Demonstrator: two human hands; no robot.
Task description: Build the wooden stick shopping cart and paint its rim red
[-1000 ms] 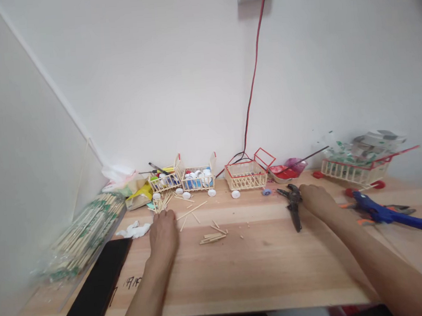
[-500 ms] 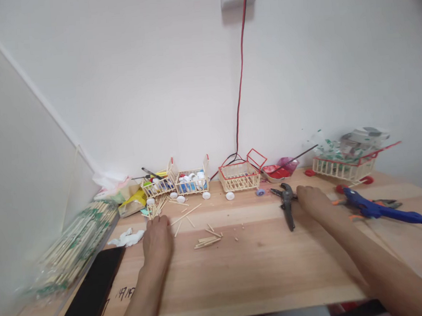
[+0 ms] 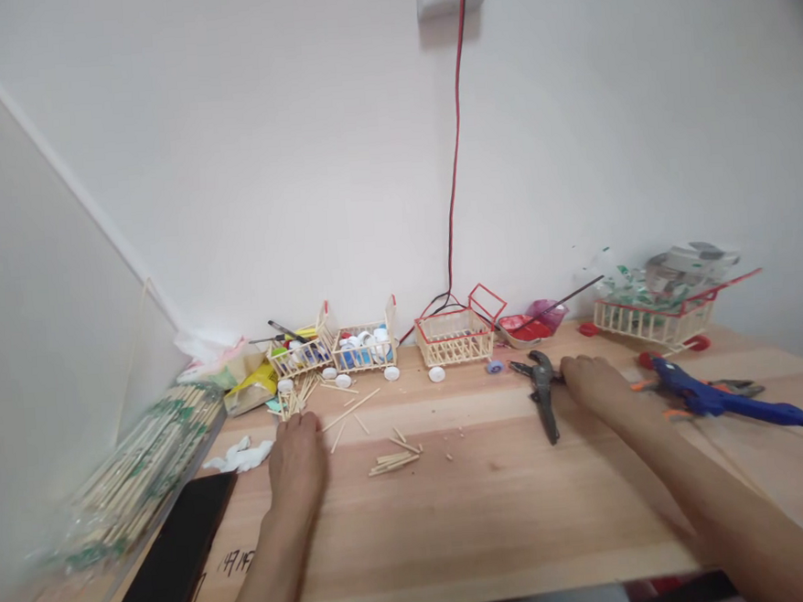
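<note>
My left hand (image 3: 297,460) rests on the wooden table at the front of a loose pile of thin wooden sticks (image 3: 301,395). Its fingers are bent together and their tips are hidden, so anything in them does not show. On the right, my right hand (image 3: 586,382) is closed on one handle of a dark grey cutter (image 3: 543,396), whose other handle points toward the table's front. Several short cut sticks (image 3: 393,459) lie between the hands, with a longer stick (image 3: 354,409) behind them.
Small stick-built carts (image 3: 455,336) line the wall, some filled. A blue glue gun (image 3: 731,399) lies right of my right arm. Left are bagged sticks (image 3: 144,457), a black flat panel (image 3: 176,560) and white tissue (image 3: 240,454). Behind the cutter stands a red paint tray (image 3: 524,329).
The cutter has shifted slightly left and turned a little along with my right hand. My left hand stays nearly in place by the sticks.
</note>
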